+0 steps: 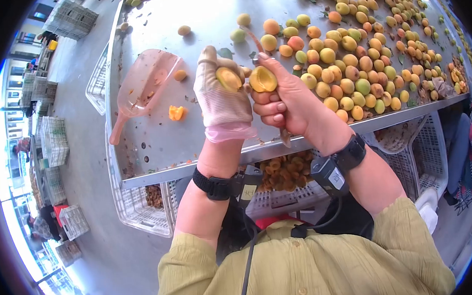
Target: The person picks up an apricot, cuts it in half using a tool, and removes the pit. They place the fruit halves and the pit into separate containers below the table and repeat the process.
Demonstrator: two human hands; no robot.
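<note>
My left hand [219, 92], in a pale knit glove with pink plastic at its cuff, is closed on an apricot half [228, 79], cut face showing. Beside it, my bare right hand [290, 98] grips another apricot half [263, 79], its hollow facing up. A small brown lump like a pit [246, 71] shows between the two halves. A thin brownish strip [252, 40] sticks up past my right thumb, and a slim end pokes out below the fist; I cannot tell whether they are one tool. Both hands are above the metal table [163, 152] near its front edge.
A pink translucent scoop [148, 82] lies at left, near an orange piece of apricot flesh [176, 112]. Many whole apricots [349, 59] cover the right side. Under the front edge is a crate of apricot halves [286, 171], with another white crate [142, 210] to its left.
</note>
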